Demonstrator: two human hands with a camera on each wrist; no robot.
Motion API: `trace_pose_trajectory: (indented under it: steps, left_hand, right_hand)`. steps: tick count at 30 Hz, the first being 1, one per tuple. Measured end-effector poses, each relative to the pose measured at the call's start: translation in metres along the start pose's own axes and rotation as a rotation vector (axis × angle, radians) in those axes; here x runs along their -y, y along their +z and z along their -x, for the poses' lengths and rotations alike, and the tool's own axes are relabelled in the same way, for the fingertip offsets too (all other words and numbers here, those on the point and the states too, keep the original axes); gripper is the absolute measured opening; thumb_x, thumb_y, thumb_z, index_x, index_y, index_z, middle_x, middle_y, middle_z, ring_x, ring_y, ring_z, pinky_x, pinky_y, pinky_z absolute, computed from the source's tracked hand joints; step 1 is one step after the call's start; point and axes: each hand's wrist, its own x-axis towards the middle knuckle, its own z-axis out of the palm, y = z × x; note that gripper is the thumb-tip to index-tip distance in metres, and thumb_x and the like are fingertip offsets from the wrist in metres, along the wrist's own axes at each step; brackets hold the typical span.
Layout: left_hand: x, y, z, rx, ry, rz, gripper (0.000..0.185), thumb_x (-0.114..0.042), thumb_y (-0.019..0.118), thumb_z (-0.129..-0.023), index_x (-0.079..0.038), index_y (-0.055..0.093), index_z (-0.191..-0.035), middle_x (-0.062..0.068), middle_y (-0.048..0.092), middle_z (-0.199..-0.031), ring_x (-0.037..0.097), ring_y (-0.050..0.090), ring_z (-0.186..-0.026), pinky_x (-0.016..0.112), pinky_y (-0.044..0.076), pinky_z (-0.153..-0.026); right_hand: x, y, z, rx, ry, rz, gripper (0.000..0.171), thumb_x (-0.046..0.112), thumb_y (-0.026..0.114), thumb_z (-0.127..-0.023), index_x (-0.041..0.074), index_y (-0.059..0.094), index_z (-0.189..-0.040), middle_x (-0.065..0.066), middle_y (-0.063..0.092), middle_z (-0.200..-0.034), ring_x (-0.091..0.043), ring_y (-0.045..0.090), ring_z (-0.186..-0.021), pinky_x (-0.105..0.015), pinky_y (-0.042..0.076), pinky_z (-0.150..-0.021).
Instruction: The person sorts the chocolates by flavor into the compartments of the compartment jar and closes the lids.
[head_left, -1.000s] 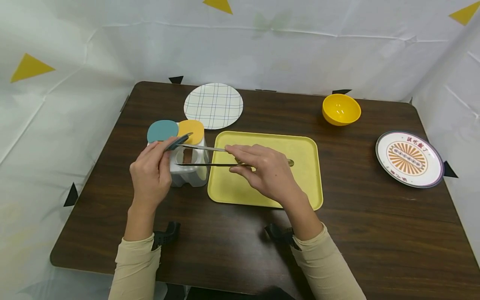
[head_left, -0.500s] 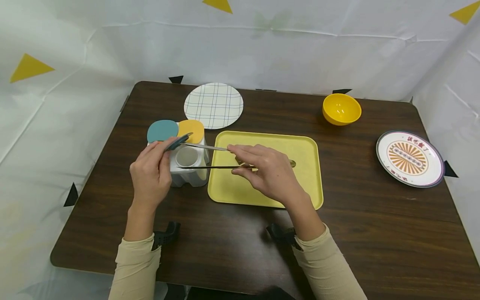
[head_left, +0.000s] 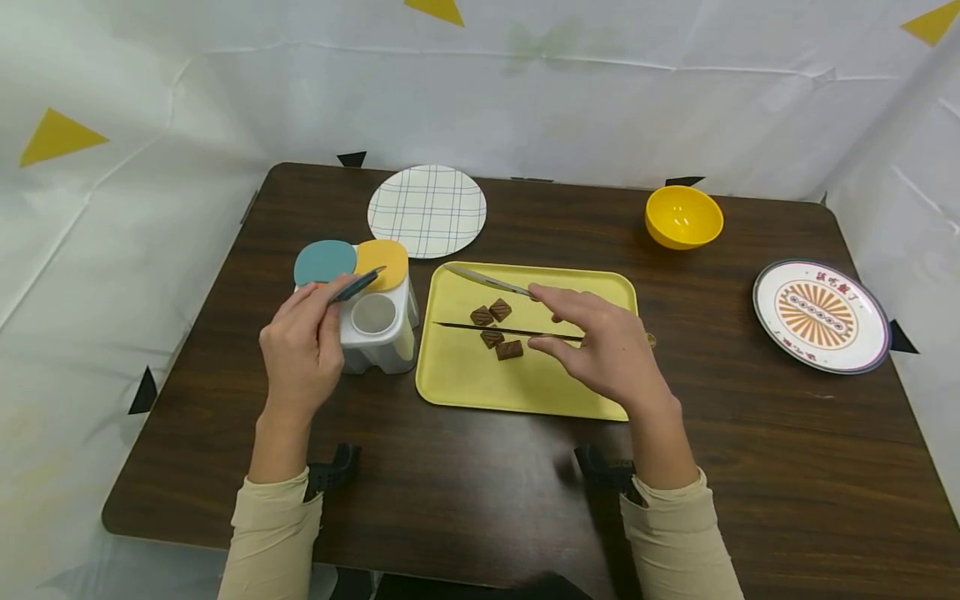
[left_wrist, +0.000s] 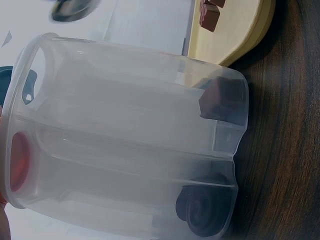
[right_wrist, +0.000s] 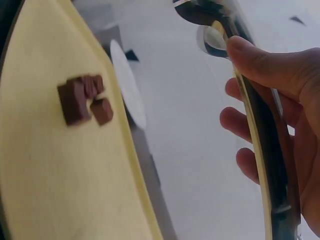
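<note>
My left hand [head_left: 303, 346] holds up a dark grey-blue lid [head_left: 358, 284] on the frosted storage container [head_left: 401, 343], leaving a round opening uncovered. Inside, in the left wrist view, a chocolate piece [left_wrist: 225, 100] lies at the bottom of one compartment and a dark spiral-shaped thing [left_wrist: 200, 207] in another. My right hand [head_left: 611, 346] grips metal tongs [right_wrist: 265, 125], thumb on one arm and fingers on the other. Spread apart, with nothing between their tips, the tongs hover over the yellow tray [head_left: 465, 379]. Several chocolate pieces [head_left: 510, 350] lie on that tray, partly behind the lower tong arm.
Teal [head_left: 325, 262] and yellow [head_left: 384, 264] lids cover other compartments. Behind the container lies a white checked plate [head_left: 427, 211]. A yellow bowl [head_left: 682, 218] stands at the back right, and a patterned plate [head_left: 821, 317] lies near the right edge.
One second ago a brown piece showed at the container's opening; half a second ago it was gone from there. The tongs then moved right, over the tray, and spread wider. My left hand stayed still.
</note>
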Motion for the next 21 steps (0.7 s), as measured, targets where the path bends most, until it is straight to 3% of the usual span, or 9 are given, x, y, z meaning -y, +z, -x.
trace_pose_trajectory:
  steps: [4, 10, 15, 21]
  left_hand:
    - [0.0, 0.0, 0.0, -0.005, 0.002, 0.001, 0.032, -0.016, 0.047, -0.1, -0.003, 0.07, -0.12, 0.007, 0.072, -0.112, 0.026, 0.069, -0.101, 0.043, 0.043, -0.103]
    - [-0.001, 0.0, 0.0, -0.007, 0.009, 0.007, 0.033, -0.016, 0.048, -0.1, -0.002, 0.069, -0.12, 0.008, 0.072, -0.112, 0.027, 0.068, -0.099, 0.045, 0.044, -0.103]
    - [-0.001, 0.0, 0.0, -0.009, 0.01, 0.003, 0.033, -0.016, 0.047, -0.1, -0.002, 0.069, -0.12, 0.008, 0.072, -0.111, 0.027, 0.068, -0.099, 0.045, 0.044, -0.103]
    - [0.0, 0.001, 0.0, -0.006, 0.008, -0.002, 0.034, -0.017, 0.047, -0.1, -0.003, 0.069, -0.12, 0.007, 0.072, -0.112, 0.026, 0.069, -0.1, 0.044, 0.044, -0.103]
  right_hand:
    - [-0.016, -0.006, 0.017, 0.069, 0.12, 0.032, 0.062, 0.024, 0.083, -0.079, 0.021, 0.061, -0.136, 0.001, 0.069, -0.119, -0.018, 0.066, -0.088, -0.032, 0.043, -0.056]
    - [-0.034, -0.01, 0.04, 0.186, 0.273, 0.028, 0.058, 0.027, 0.081, -0.081, 0.024, 0.062, -0.135, -0.001, 0.071, -0.111, -0.015, 0.06, -0.071, -0.033, 0.041, -0.055]
    - [-0.044, -0.007, 0.051, 0.269, 0.337, 0.001, 0.055, 0.028, 0.08, -0.082, 0.023, 0.063, -0.134, -0.006, 0.073, -0.102, -0.014, 0.052, -0.059, -0.033, 0.039, -0.053]
    - [-0.048, 0.0, 0.056, 0.308, 0.351, -0.025, 0.053, 0.028, 0.079, -0.083, 0.023, 0.064, -0.133, -0.005, 0.073, -0.103, -0.011, 0.054, -0.059, -0.033, 0.04, -0.054]
